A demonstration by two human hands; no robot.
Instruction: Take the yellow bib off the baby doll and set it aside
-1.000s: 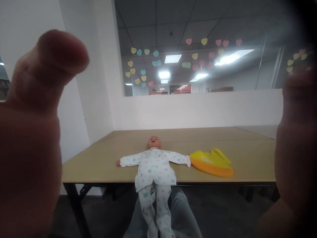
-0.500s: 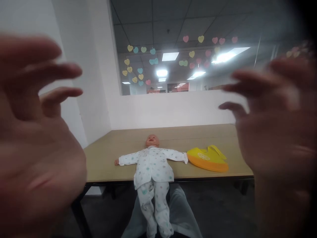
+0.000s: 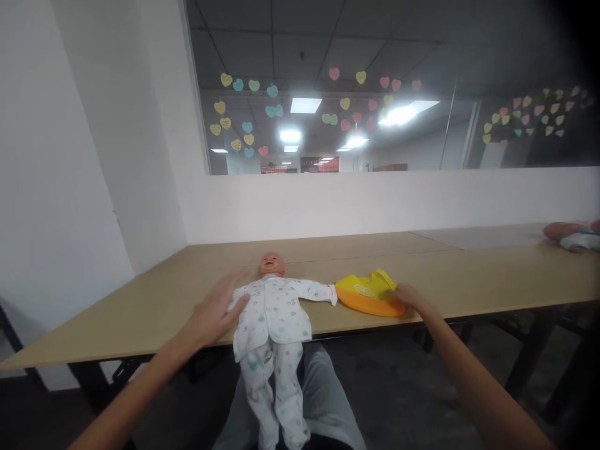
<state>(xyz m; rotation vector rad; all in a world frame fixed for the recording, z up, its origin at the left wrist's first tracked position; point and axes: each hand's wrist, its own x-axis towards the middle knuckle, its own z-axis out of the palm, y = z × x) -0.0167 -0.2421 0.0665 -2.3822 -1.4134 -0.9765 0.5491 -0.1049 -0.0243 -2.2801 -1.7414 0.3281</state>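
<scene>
A plastic baby doll in white printed pyjamas [image 3: 274,312] lies face up, arms spread, on the wooden table edge, legs hanging off, with a yellow-and-orange silicone bib [image 3: 368,294] flat just beside its outstretched sleeve.

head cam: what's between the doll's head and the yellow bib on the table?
In the head view, only the doll's outstretched sleeve and bare table lie between its head and the yellow bib; the sleeve's end nearly meets the bib.
</scene>
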